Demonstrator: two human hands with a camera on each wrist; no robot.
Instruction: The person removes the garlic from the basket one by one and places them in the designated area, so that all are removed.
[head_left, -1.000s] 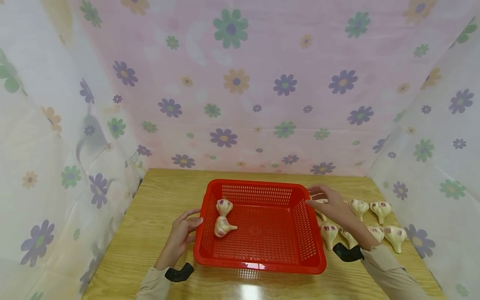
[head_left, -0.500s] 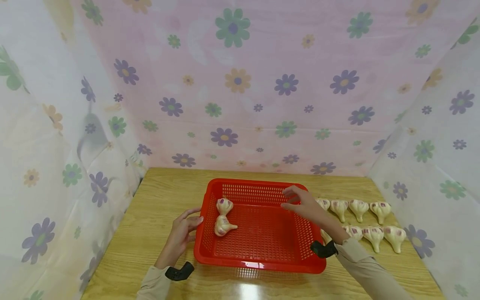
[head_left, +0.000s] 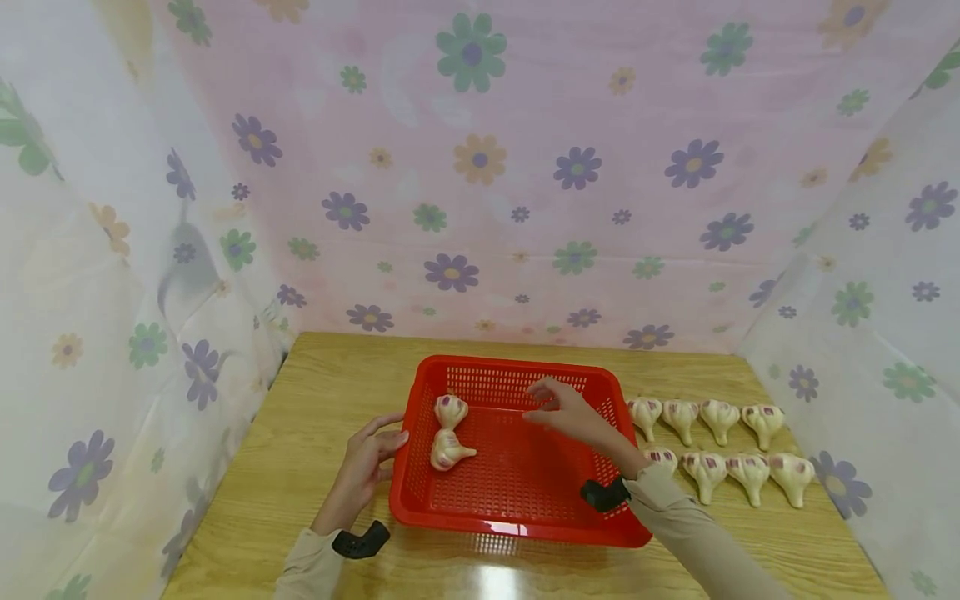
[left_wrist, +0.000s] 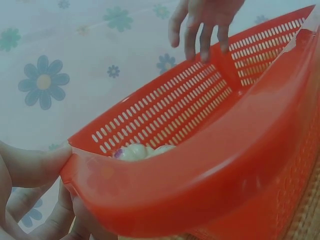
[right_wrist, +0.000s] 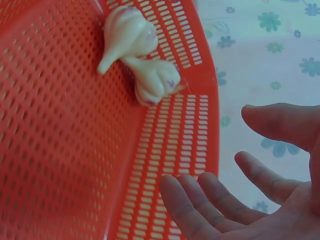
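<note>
A red plastic basket point(head_left: 517, 531) with slotted walls stands on the wooden table. Two garlic bulbs point(head_left: 448, 452) lie together at its left side, shown closer in the right wrist view, where one bulb point(right_wrist: 129, 34) has its stem pointing down-left. My left hand point(head_left: 362, 471) pinches the basket's left rim, thumb on top and fingers beneath, as the left wrist view shows with the thumb point(left_wrist: 37, 162). Above the basket's interior hovers my right hand point(head_left: 576, 417). Its fingers are spread and loosely bent, with nothing between them, apart from the bulbs.
Two rows of garlic bulbs point(head_left: 718, 420) lie on the table point(head_left: 337, 375) right of the basket, the nearest close to its right rim. Flower-patterned cloth point(head_left: 525, 167) encloses the back and both sides.
My right hand has moved left from the basket's right rim to above its interior, uncovering more of the bulbs on the right. My left hand stays at the left rim.
</note>
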